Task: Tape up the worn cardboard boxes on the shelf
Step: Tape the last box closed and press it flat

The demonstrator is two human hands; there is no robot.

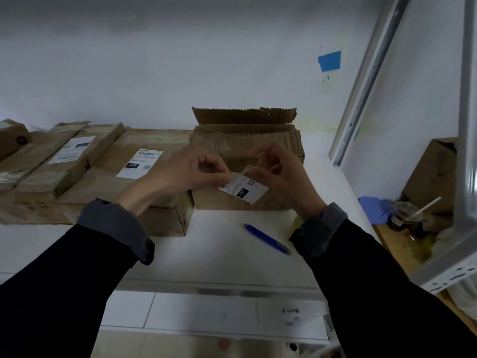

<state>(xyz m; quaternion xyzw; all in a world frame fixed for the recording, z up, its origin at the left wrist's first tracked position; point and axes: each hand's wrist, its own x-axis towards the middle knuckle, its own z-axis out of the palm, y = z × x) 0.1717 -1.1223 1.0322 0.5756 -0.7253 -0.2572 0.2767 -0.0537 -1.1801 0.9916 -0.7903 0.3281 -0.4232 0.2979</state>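
Both hands are up in front of the worn brown cardboard box with the torn, upright back flap (pixel 245 151), which sits on the white shelf (pixel 219 244) against the far wall, right of centre. Left hand (pixel 188 171) has thumb and forefinger pinching the left edge of a white printed label marked "122" (pixel 244 189); the other fingers are curled. Right hand (pixel 281 177) is curled with fingertips at the label's upper right; it seems to pinch a clear strip there, possibly tape or backing, but I can't tell which. The label hangs tilted in front of the box's near face; whether it touches the box is unclear. Just left of that box, touching it, lies a flat brown cardboard box with a white "220" shipping label (pixel 144 177), then more flat brown parcels (pixel 59 161) further left. A blue pen-shaped tool (pixel 267 239) lies on the shelf, near and right, close to the right wrist. Far right, beyond the grey metal shelf upright (pixel 467 151): a clear plastic cup with a straw (pixel 405 213) and a blue glove (pixel 374 205).
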